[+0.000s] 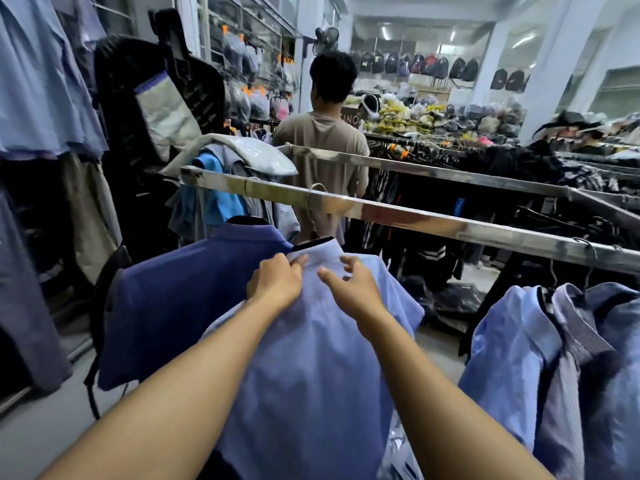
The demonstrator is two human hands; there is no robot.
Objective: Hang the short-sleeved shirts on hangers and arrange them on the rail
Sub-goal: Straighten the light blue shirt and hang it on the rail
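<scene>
1. The light blue short-sleeved shirt (pixel 311 358) hangs at 6 o'clock from the middle of the view. It is just below the chrome rail (pixel 433 223), which runs from 10 o'clock down towards 3 o'clock.
2. The end of a black hanger (pixel 313 242) sticks out at the shirt's collar, at 12 o'clock from the hands. A thin pale hook (pixel 312 192) goes over the rail right above it. Whether the two are joined cannot be told.
3. The left hand (pixel 275 280) has its fingers curled in and pinches the collar edge of the light blue shirt between thumb and fingertips.
4. The right hand (pixel 353 285) is at 3 o'clock from the left one. Its fingers are spread and loosely bent, the thumb points towards the left hand, and it grips nothing. Its fingertips are over the shirt's shoulder near the collar; whether they touch the cloth cannot be told.
5. A dark blue short-sleeved shirt (pixel 194 296) hangs at 9 o'clock from the light blue one, touching it.
6. At 4 o'clock a bunch of pale blue and striped shirts (pixel 540 348) hangs from the same rail, apart from the light blue shirt.
7. At 12 o'clock, beyond the rail, a person in a beige T-shirt (pixel 322 143) stands with their back turned, beside a second rail (pixel 433 169).
8. At 1 o'clock backpacks (pixel 433 65) line the far wall.
</scene>
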